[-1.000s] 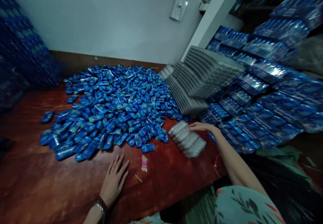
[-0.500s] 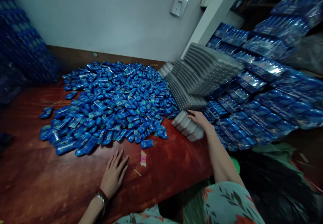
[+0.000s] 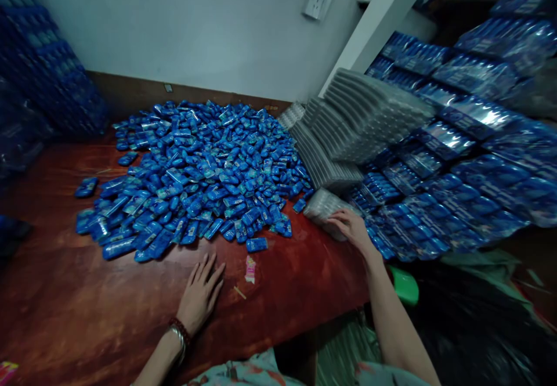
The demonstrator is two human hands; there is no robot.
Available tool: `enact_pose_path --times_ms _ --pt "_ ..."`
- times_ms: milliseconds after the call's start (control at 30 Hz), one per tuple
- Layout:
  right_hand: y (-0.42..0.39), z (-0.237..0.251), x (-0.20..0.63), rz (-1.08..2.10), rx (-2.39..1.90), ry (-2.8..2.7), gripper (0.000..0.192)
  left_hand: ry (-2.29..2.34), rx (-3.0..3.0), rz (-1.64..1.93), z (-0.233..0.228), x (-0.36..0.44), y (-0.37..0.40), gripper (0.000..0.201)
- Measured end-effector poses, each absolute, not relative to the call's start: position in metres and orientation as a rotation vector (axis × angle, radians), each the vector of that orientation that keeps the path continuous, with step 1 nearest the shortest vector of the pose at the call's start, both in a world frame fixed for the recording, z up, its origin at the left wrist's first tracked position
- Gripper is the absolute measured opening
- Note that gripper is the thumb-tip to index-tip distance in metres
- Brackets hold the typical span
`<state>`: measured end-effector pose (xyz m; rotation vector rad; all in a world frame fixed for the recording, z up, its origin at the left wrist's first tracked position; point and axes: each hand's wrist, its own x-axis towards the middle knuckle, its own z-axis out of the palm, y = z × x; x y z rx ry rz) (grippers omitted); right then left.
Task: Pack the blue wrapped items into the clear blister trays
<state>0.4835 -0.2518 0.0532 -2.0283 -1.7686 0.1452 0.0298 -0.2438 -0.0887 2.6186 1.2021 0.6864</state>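
Observation:
My left hand (image 3: pixel 201 291) lies flat and open on the red-brown table (image 3: pixel 87 305), just below a big heap of small blue packets (image 3: pixel 204 171). My right hand (image 3: pixel 353 229) rests on a small stack of clear plastic trays (image 3: pixel 324 207) at the table's right edge; its fingers lie over the stack's near end. Whether the fingers clamp the stack or only press on it I cannot make out. A single blue packet (image 3: pixel 256 244) lies apart at the heap's near edge.
Tall leaning stacks of clear trays (image 3: pixel 348 125) stand behind my right hand. Wrapped blue bundles (image 3: pixel 456 159) pile up on the right and at the far left (image 3: pixel 39 78). A small pink wrapper (image 3: pixel 250 270) lies near my left hand. A green object (image 3: pixel 404 284) sits below the table edge.
My right hand has pushed the small tray stack away from me and to the right, up against the blue bundles. The left hand has stayed flat on the table.

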Motion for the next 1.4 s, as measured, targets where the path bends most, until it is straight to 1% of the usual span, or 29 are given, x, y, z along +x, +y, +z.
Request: enact_pose_path --times_ms 167,433,567,733,800,967,1067,1167,1233,1267,1367,1400 --pt "-0.245 0.045 0.476 0.082 -2.073 -1.753 0.035 1.209 2.612 0.658 -0.086 0.030 -0.244 0.040" --pt "-0.239 0.055 0.492 0.245 -2.121 -1.742 0.034 1.199 2.624 0.676 -0.085 0.030 -0.243 0.040" --pt "-0.239 0.062 0.495 0.266 -2.154 -1.752 0.035 1.196 2.620 0.669 -0.085 0.030 -0.244 0.039" --pt "-0.239 0.063 0.489 0.256 -2.168 -1.823 0.032 1.203 2.603 0.688 -0.085 0.030 -0.243 0.040" --pt "-0.239 0.059 0.484 0.185 -2.198 -1.821 0.030 1.200 2.600 0.697 -0.085 0.031 -0.243 0.039" --pt "-0.245 0.047 0.472 -0.133 -2.291 -1.668 0.032 1.186 2.548 0.716 -0.088 0.031 -0.244 0.042" --pt "-0.250 0.056 0.467 -0.377 -2.297 -1.484 0.033 1.199 2.412 0.816 -0.083 0.031 -0.244 0.049" --pt "-0.251 0.075 0.441 -0.607 -2.123 -1.351 0.027 1.189 2.198 0.951 -0.063 0.034 -0.246 0.052" --pt "-0.250 0.086 0.399 -0.582 -1.918 -1.384 0.023 1.145 1.982 0.985 -0.044 0.041 -0.248 0.058" --pt "-0.249 0.089 0.372 -0.515 -1.797 -1.402 0.020 1.106 1.849 0.995 -0.033 0.044 -0.249 0.066" --pt "-0.247 0.081 0.273 -0.175 -1.503 -1.504 0.014 0.935 1.389 1.059 -0.011 0.051 -0.245 0.102" --pt "-0.246 0.072 0.239 -0.030 -1.445 -1.501 0.016 0.897 1.231 1.090 -0.008 0.049 -0.241 0.111"
